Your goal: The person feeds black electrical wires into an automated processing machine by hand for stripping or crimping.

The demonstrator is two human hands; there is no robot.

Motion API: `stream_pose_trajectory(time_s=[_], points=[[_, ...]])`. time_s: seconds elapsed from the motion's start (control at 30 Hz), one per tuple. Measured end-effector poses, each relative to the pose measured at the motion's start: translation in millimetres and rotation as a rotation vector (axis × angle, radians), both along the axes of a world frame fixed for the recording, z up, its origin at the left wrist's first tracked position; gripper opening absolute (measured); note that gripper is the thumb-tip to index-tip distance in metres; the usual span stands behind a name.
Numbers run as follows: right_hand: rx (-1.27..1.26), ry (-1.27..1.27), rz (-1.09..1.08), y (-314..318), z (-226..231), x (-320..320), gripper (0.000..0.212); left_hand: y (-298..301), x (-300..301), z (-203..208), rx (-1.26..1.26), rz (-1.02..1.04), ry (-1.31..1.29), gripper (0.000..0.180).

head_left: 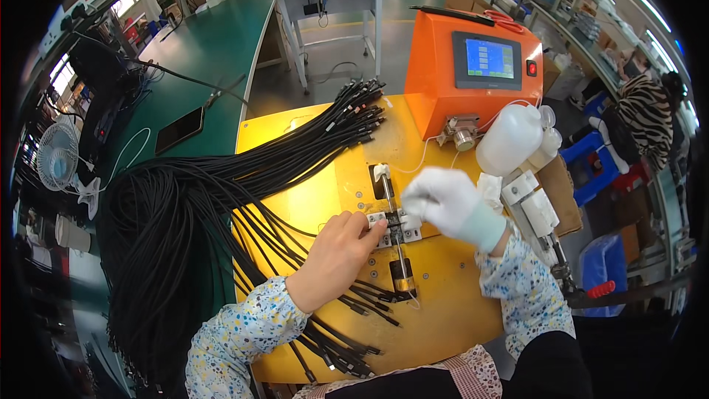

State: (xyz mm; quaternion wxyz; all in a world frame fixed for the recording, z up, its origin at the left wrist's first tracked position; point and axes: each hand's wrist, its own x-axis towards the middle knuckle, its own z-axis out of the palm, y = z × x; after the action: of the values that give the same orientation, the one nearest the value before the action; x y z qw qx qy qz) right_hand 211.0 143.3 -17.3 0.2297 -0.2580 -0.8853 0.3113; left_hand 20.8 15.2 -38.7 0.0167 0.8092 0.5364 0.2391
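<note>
My left hand (339, 253), bare, rests at a small metal fixture (407, 233) on a yellow machine top (436, 288). Its fingers are curled together at the fixture's left block; what they pinch is hidden, though a thin black cable runs in under them. My right hand (443, 198), in a white glove, hovers just right of the fixture. Its fingers are closed and slightly blurred, and anything in them is hidden. A metal rod (388, 191) with a white wad on its far end stands in line with the fixture. To the left lies a large bundle of black cables (244, 170).
An orange control box (432, 59) with a screen stands behind. Right of my hand are a white plastic bottle (509, 139) and a soldering-iron-like tool with a red end (600, 290). A phone (179, 131) lies on the green table (203, 44). A person (648, 114) sits far right.
</note>
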Motion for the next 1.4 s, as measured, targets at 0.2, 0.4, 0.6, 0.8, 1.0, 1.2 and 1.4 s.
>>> stream_pose_trajectory(time_s=[0.2, 0.4, 0.6, 0.8, 1.0, 1.2, 1.4], points=[[0.37, -0.333, 0.044, 43, 20, -98, 0.022, 0, 0, -2, 0.059, -0.014, 0.094, 0.037], [0.476, -0.55, 0.075, 72, 2, -175, 0.035, 0, 5, -1, 0.078, -0.014, 0.101, 0.038], [0.626, -0.765, 0.206, 79, 7, -189, 0.023, 1, 1, -1, 0.045, -0.02, 0.102, 0.038], [0.774, -0.336, 0.176, 58, 37, -184, 0.01, 0, -6, -2, 0.033, -0.008, 0.004, 0.04], [0.63, -0.553, 0.15, 30, 85, -156, 0.013, 7, -8, -6, 0.055, 0.116, -0.058, 0.028], [0.669, -0.713, -0.009, 36, 76, -101, 0.011, 8, -14, -5, -0.028, 0.086, 0.042, 0.018], [0.61, -0.359, 0.078, 15, 41, -34, 0.008, -22, -14, 47, -0.356, -0.163, 0.075, 0.015]])
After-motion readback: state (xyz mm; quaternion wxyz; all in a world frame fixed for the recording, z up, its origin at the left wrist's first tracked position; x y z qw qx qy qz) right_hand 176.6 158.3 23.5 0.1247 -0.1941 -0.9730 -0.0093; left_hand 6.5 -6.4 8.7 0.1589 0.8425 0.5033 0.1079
